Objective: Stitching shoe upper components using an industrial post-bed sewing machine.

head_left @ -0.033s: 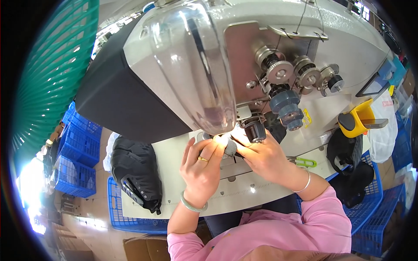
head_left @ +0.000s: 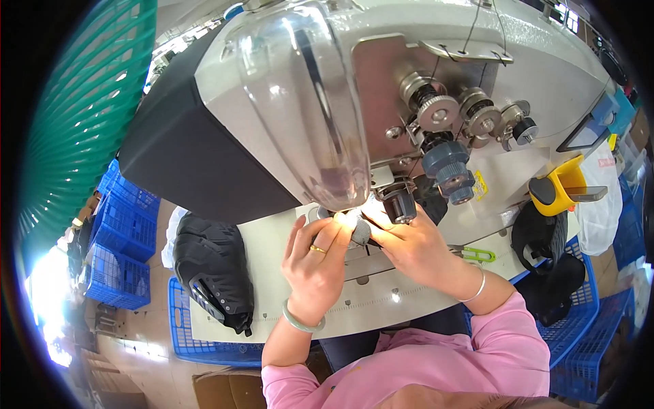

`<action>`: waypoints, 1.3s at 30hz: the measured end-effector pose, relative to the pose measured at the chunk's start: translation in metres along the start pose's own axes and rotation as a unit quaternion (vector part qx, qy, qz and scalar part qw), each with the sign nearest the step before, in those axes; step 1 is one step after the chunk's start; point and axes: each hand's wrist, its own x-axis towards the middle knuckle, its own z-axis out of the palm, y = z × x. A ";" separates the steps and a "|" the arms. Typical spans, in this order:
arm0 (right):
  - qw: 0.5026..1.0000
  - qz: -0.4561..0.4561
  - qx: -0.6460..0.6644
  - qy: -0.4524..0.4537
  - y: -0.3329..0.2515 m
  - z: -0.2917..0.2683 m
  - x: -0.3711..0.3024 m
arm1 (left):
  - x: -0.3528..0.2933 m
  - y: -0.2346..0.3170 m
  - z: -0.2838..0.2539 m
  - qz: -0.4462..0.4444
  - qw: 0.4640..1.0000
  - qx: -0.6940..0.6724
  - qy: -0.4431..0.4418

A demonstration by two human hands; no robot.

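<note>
Pale surface (head_left: 368, 300) below, machine (head_left: 379, 78) above: left hand (head_left: 315, 269) and right hand (head_left: 417, 251) pinch grey cloth (head_left: 362, 234) between their fingers (head_left: 330, 236).

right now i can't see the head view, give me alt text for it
A person's left hand and right hand hold a small grey piece at a large sewing machine. A black padded item rests on the pale table to the left, with blue crates beyond.
</note>
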 end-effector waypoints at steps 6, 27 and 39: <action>1.000 0.004 -0.012 0.024 -0.007 0.003 0.001 | 0.000 0.000 0.001 -0.002 1.000 -0.017 0.001; 0.991 0.134 0.021 0.015 0.003 -0.005 -0.001 | -0.005 -0.008 0.007 -0.155 0.975 -0.160 0.023; 0.988 0.138 0.001 -0.062 -0.001 -0.004 0.001 | -0.008 0.001 0.005 -0.041 0.995 -0.087 0.032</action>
